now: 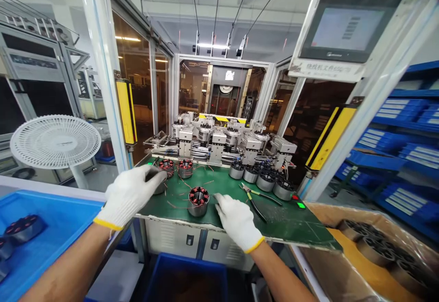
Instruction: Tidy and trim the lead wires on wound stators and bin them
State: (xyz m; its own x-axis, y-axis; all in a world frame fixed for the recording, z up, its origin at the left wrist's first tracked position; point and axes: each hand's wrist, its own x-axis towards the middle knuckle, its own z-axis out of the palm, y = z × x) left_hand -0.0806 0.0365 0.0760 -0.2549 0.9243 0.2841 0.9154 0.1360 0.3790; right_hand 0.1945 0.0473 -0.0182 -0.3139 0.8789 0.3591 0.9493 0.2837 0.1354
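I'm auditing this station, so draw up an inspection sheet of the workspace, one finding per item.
Surface: green bench, front edge rough and pale.
Job's things: red-wound cores left and centre; black cores clustered right, no red coils seen in them.
Clutter: pliers lying open near the black cores; thin wires around the red-wound cores.
Grips: both gloved; left grip at a core it partly hides, hold unclear; right grip beside the centre core, no core in it.
Cables: dark lines overhead; on the bench, nothing seen beyond the thin wires.
Surroundings: machine behind; fan and blue bin left; carton and screen right.
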